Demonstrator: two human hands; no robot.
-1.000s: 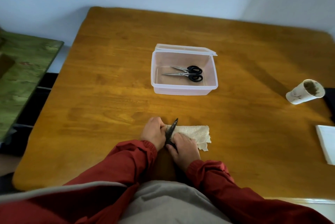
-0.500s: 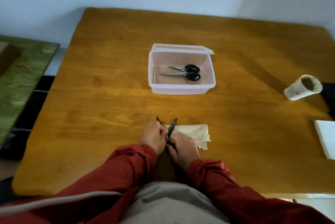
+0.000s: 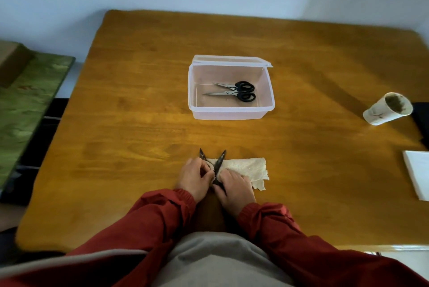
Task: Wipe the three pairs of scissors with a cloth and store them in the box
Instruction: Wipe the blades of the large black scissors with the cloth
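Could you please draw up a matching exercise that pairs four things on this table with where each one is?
Things:
1. black-handled scissors
2. dark scissors
3. paper cup
4. cloth

Places:
A. on the table, partly under the right hand
B. gripped by the left hand and right hand, blades spread
C. inside the clear box
D. near the table's right edge

Pairs: 1-C, 2-B, 3-D, 4-A
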